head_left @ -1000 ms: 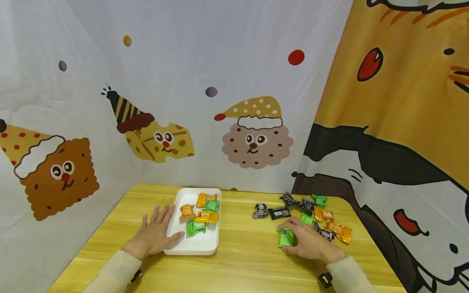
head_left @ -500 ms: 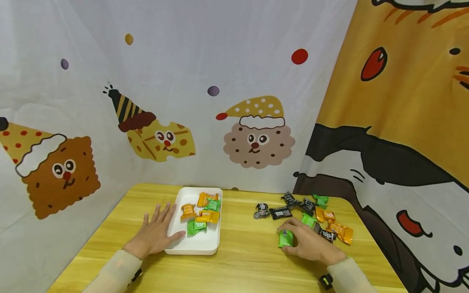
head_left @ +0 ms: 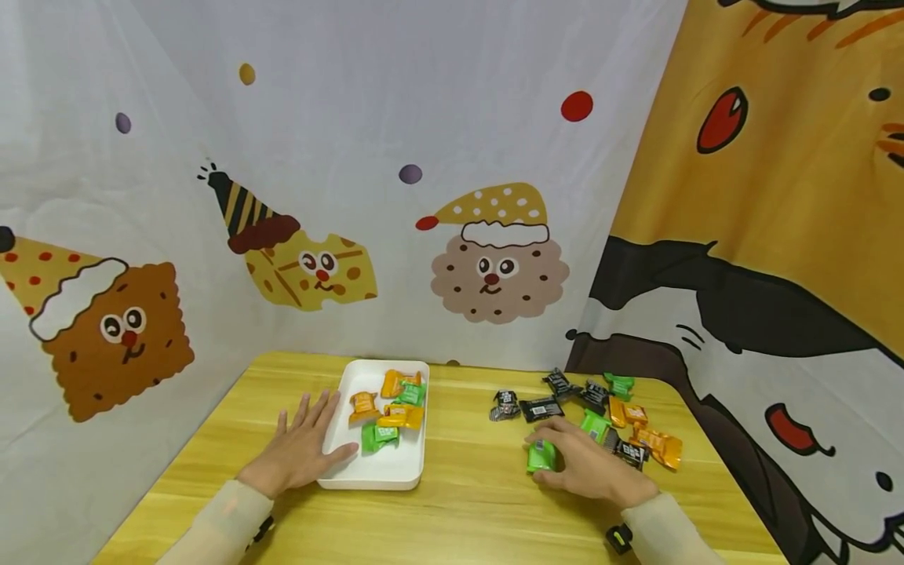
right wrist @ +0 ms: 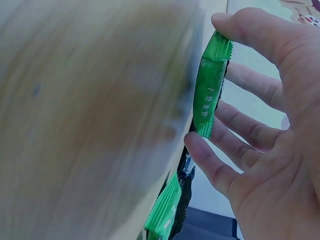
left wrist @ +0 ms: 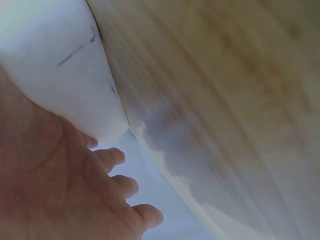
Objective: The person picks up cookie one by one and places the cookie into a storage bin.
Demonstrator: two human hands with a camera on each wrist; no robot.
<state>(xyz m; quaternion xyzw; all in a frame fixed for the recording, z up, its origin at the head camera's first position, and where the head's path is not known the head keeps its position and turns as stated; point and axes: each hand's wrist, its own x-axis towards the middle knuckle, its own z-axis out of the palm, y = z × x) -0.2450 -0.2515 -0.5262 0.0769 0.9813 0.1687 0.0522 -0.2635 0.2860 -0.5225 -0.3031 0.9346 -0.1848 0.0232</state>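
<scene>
My right hand (head_left: 582,463) pinches a green wrapped candy (head_left: 541,457) low over the right part of the table. In the right wrist view the thumb is at one end of that candy (right wrist: 209,90) and the little finger at the other. My left hand (head_left: 300,447) lies with fingers spread along the left side of a white tray (head_left: 381,473), its thumb over the rim. Inside the tray are several wrapped candies, orange ones (head_left: 363,406) and green ones (head_left: 379,437). The left wrist view shows the palm beside the tray's white outer wall (left wrist: 65,75).
Around and behind my right hand several candies lie loosely: black ones (head_left: 541,409), orange ones (head_left: 658,447) and green ones (head_left: 618,385). The wooden table (head_left: 459,518) ends at a white cartoon-printed curtain (head_left: 395,329), with another printed cloth (head_left: 798,353) along the right.
My right hand has shifted slightly left with the green candy, away from the loose pile. The left hand has stayed by the tray.
</scene>
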